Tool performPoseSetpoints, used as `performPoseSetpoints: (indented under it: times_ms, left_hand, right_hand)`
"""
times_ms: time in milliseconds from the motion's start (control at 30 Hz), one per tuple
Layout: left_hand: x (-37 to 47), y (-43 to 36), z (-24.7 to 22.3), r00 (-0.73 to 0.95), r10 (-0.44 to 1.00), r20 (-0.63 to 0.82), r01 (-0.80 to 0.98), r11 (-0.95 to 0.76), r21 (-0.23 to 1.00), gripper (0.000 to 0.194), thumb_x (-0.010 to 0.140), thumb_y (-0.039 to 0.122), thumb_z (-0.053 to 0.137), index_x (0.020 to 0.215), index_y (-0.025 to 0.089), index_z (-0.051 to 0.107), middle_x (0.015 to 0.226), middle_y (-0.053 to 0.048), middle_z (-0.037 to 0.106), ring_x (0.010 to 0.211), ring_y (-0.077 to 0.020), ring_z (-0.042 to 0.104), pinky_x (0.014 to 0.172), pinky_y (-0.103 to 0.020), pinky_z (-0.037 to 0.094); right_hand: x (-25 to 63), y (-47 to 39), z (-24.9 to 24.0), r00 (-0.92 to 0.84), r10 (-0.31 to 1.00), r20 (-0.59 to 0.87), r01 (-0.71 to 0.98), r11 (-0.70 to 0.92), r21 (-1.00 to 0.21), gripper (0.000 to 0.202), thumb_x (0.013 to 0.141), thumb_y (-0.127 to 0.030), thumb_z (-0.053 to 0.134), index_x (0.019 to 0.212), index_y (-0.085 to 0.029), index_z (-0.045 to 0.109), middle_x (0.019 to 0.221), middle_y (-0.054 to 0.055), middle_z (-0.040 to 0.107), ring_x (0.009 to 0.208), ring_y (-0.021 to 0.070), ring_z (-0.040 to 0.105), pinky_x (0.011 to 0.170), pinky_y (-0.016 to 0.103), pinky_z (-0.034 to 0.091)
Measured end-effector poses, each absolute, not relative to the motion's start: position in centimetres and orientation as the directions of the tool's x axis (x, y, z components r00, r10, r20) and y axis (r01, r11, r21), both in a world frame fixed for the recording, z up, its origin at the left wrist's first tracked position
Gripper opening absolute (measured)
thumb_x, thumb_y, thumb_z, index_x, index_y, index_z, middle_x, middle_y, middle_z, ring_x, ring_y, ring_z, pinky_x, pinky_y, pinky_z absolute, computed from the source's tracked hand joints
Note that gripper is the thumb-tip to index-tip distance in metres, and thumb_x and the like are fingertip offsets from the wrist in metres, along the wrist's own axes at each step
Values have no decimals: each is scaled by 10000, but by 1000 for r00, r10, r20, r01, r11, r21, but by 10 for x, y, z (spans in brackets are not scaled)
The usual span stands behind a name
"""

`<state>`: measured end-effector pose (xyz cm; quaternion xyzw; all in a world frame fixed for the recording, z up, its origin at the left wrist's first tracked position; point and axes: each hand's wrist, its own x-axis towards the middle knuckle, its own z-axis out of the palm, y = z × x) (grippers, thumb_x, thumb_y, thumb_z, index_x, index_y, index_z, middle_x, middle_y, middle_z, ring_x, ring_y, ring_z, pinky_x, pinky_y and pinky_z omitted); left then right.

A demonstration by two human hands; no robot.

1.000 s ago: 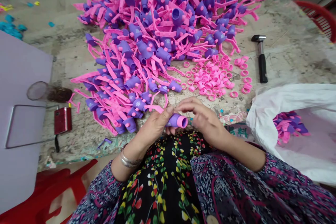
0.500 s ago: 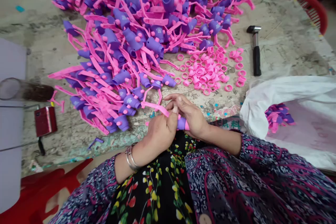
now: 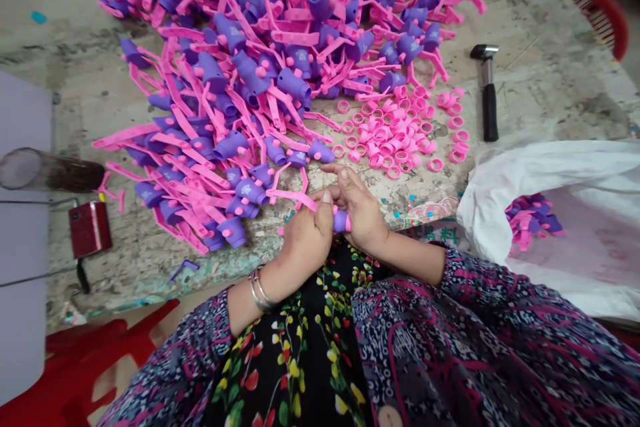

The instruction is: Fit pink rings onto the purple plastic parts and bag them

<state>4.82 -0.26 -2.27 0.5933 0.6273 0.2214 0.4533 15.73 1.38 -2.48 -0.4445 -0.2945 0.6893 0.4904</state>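
One purple-and-pink piece [image 3: 342, 220] is clasped in the closed left hand [image 3: 307, 237], the right hand [image 3: 366, 215] curled shut on its end. Pink rings [image 3: 385, 140] lie at one o'clock.

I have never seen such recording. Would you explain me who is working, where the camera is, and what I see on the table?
There is no machine here: a person works with two bare hands. The camera is worn on the head, looking forward and down. On the worn table lie a big pile of pink and purple plastic pieces, many small pink rings and, on the right, a hammer. An open white bag holds similar pieces. The left hand grips one pink and purple piece; the right hand is at its purple end. The fingers hide part of it.
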Motion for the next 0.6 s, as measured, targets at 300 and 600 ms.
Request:
performPoseSetpoints:
  times_ms: [300,600]
  left_hand:
    - [55,5,-7,130,759,-638,-6,644,765,412,841,605,493,761,201,486,580,47,481,466,-79,407,438,-182,322]
    - [49,4,-12,303,746,-593,-83,641,763,546,910,648,339,609,197,401,371,73,325,338,-42,217,387,-194,158]
  right_hand:
    - [174,21,-17,-420,785,-455,-480,-618,-623,755,865,-783,178,1047,-193,615,765,81,675,667,227,631,605,383,505]
    - [245,31,-24,-116,944,-308,-46,-315,-948,348,848,-525,579,1001,-218,643,989,87,675,873,217,630,785,399,497]
